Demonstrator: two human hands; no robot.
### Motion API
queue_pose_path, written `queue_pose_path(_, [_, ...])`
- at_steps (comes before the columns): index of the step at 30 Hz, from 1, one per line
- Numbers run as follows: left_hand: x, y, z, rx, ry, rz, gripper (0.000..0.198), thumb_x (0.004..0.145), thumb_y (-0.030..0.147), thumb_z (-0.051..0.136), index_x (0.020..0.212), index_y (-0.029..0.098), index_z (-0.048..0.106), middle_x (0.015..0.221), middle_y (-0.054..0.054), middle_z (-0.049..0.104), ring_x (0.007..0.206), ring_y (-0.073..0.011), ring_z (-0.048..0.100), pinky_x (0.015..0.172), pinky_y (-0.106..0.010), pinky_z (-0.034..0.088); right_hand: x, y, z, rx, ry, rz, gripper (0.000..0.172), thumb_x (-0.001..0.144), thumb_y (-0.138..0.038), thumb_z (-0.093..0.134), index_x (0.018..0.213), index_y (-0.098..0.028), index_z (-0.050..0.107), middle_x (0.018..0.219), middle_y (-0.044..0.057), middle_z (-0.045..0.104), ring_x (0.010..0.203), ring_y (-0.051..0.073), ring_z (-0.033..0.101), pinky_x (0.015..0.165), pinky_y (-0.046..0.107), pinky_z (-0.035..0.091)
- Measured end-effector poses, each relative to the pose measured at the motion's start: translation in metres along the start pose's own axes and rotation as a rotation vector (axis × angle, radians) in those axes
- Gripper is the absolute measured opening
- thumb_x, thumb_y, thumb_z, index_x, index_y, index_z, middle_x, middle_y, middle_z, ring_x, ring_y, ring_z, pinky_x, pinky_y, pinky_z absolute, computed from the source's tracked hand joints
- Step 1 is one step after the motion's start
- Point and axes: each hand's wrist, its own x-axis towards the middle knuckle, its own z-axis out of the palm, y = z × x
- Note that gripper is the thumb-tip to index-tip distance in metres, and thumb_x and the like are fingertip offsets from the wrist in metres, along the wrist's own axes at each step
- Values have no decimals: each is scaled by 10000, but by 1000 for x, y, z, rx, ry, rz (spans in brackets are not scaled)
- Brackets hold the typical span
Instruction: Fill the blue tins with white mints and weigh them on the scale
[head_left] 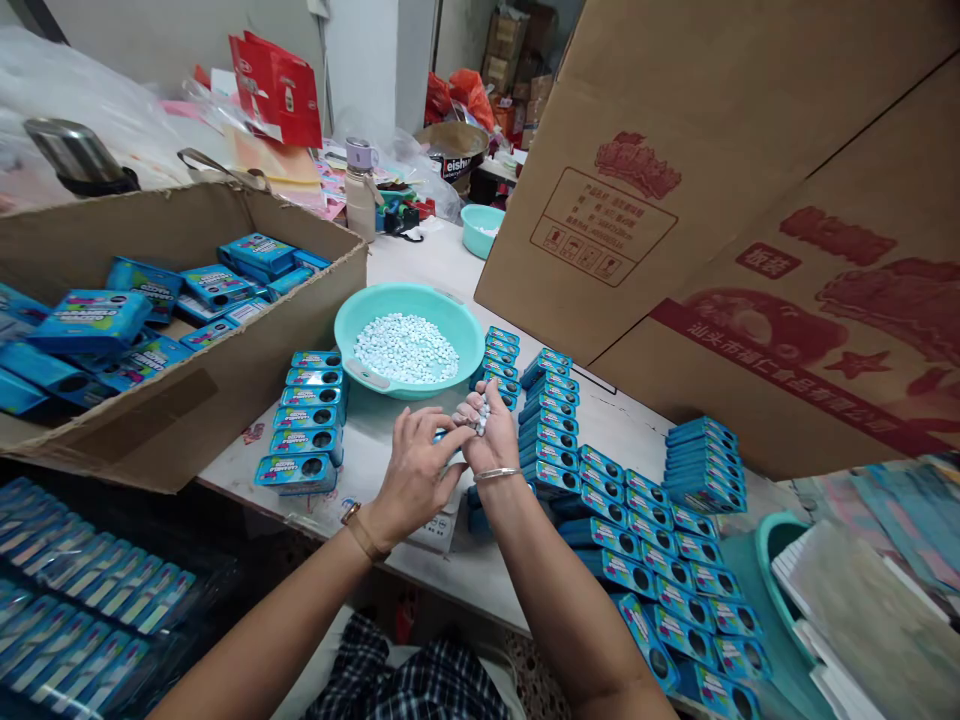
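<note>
My right hand [495, 438] is turned palm up, its fingers curled around several small white candies [484, 412]. Beside it, my left hand [421, 455] has its fingers apart, with the index finger reaching to the candies and the thumb standing away. Something blue shows partly beneath my left hand; most of it is hidden. Just beyond both hands stands a turquoise basin [346, 340] with many loose white candies [409, 348] in it. Under my hands, a white device with printed buttons [435, 532] is partly covered.
Blue boxes with round dark windows [304, 418] stand in a row at left; more blue boxes [660, 550] fill the right side. An open carton [150, 425] of blue boxes sits far left. A large carton [720, 200] rises at right, near a turquoise tub [780, 540].
</note>
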Motion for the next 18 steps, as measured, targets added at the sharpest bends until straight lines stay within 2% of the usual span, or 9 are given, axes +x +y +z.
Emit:
queue_pose_path(5, [2,3,-2,112,-48,57,496,820,128,562,1266,343,567,1146,-69,587,1247,-315,414,1112,-608,182,0,-4,1,37,2,12,262,974,-395,449,796,-207,489,515,-113,359,357,37,308,402,169,346])
queue_pose_path(13, [-6,-5,-2,88,-45,30,359,837,186,580,1186,268,578,1143,-75,600,1236,-299,450,1114,-576,211,2,-9,-11,70,-5,-13,270,981,-391,428,791,-208,488,510,-110,367,364,40,304,414,165,328])
queue_pose_path(16, [-8,-10,-10,49,-17,-10,307,827,217,614,1132,235,581,1143,-78,597,1226,-292,466,1107,-550,240,0,-15,-11,115,-8,20,313,1005,-375,358,773,-204,479,503,-108,358,361,40,301,414,163,320])
queue_pose_path(18, [-9,-14,-23,17,43,-49,313,825,257,637,1130,228,571,1152,-81,593,1213,-287,479,1090,-519,287,-5,-28,-9,155,-28,38,334,1011,-376,330,767,-201,477,504,-104,357,365,41,309,412,158,323])
